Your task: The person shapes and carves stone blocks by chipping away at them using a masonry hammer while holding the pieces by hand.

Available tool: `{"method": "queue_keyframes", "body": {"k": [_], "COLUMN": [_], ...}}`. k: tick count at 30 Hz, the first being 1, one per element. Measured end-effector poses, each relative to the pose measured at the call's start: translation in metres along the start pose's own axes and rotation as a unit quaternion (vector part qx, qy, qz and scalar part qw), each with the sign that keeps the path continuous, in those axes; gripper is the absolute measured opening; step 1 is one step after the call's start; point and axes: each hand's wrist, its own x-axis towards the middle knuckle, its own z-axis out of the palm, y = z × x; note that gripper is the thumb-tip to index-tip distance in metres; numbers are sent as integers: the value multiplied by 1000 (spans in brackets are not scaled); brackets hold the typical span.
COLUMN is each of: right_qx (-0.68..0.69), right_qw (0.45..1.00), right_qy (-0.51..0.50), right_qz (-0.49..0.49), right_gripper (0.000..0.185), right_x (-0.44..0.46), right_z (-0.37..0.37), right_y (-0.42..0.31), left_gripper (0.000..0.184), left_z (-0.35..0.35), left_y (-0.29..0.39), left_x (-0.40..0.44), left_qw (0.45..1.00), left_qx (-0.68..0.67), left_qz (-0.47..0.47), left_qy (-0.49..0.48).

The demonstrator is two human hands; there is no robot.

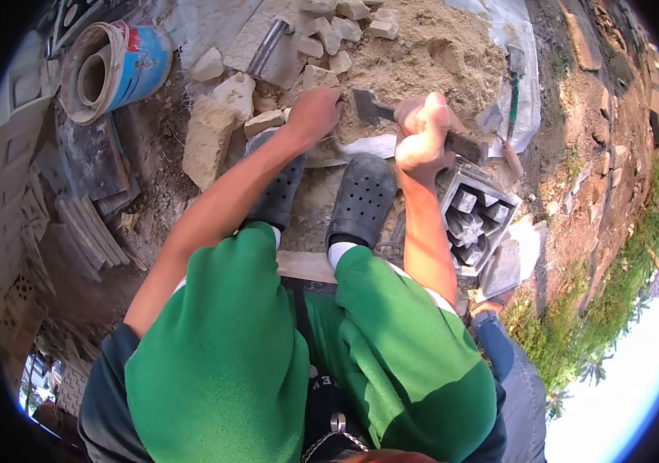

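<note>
My right hand (423, 137) is closed in a fist, thumb up, around a tool with a flat, broad metal blade (368, 107). The blade points left over the sandy ground, and a dark block-like end (466, 147) shows on the right of the fist. My left hand (315, 114) is closed beside a cluster of pale stones (264, 122); its fingertips are turned away, so whatever they hold is hidden. Below both hands are my grey clogs (362, 197). Close to my right forearm stands a box (513, 202) holding several grey, angular pieces.
A blue-and-white bucket (144, 69) stands at upper left. A metal-handled tool (269, 48) lies on a slab near broken stones. Ahead is a sand heap (430, 58); a green-handled tool (515, 100) lies right of it. Another person's denim-covered limb (508, 370) is at lower right.
</note>
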Motion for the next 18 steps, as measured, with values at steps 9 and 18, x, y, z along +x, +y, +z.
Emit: {"method": "queue_keyframes", "body": {"k": [9, 18], "right_qx": [-59, 153], "right_qw": [998, 988], "right_qy": [20, -24], "right_qz": [1, 9], "right_gripper": [46, 41], "right_x": [8, 18], "right_z": [0, 8], "right_y": [9, -52], "left_gripper": [17, 18], "left_z": [-1, 0], "left_y": [5, 1], "left_x": [-1, -2], "left_qw": [1000, 998], "left_qx": [-18, 38], "left_qz": [14, 35], "left_qy": [14, -38]}}
